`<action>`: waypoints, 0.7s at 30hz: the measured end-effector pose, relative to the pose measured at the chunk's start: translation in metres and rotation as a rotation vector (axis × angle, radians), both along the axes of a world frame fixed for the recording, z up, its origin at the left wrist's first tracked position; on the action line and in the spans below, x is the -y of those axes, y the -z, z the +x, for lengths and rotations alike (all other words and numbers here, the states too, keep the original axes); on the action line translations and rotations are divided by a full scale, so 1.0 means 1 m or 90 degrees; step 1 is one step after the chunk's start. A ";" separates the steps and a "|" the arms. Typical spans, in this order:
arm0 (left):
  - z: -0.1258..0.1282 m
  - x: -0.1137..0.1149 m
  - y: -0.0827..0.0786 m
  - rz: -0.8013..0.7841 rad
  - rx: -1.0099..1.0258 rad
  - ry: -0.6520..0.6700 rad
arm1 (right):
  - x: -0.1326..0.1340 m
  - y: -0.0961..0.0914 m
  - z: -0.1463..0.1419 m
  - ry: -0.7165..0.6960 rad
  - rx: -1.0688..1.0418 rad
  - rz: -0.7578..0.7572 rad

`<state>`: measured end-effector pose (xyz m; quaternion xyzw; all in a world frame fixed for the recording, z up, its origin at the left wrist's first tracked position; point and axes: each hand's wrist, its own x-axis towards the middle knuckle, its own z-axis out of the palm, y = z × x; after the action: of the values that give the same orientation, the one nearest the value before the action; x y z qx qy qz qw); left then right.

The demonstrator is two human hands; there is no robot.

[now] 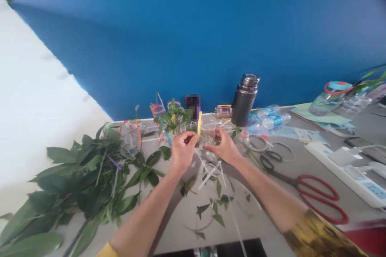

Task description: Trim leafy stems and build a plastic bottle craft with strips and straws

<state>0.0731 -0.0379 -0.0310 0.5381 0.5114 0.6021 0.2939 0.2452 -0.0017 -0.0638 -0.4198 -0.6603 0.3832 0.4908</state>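
Left hand [184,151] pinches a yellow strip [199,123] narrowly against a clear cup [208,131], which the right hand [221,147] steadies in a wide grip.

A dark upright object [192,105] is blurred into squares, so it cannot be made out. Fingers [188,138] hide part of a small clear cup [208,131]. The picture's lower edge cuts off leafy branches [30,245] and a patterned sleeve [316,235]; the right edge cuts off a white power strip [352,172].

Blue wall [169,40], white sheet [36,108], grey tabletop [256,225]
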 end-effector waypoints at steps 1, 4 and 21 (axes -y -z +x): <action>0.000 0.001 0.000 0.002 -0.003 -0.003 | 0.001 -0.001 0.000 -0.003 -0.001 0.002; 0.001 0.002 -0.001 0.006 0.008 -0.002 | 0.001 -0.002 -0.001 -0.006 -0.010 0.002; 0.004 0.006 -0.006 0.030 0.009 -0.013 | 0.002 0.005 -0.004 -0.021 -0.011 0.010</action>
<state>0.0770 -0.0436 -0.0252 0.5351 0.5006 0.6208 0.2787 0.2407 -0.0036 -0.0688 -0.4018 -0.6657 0.3899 0.4933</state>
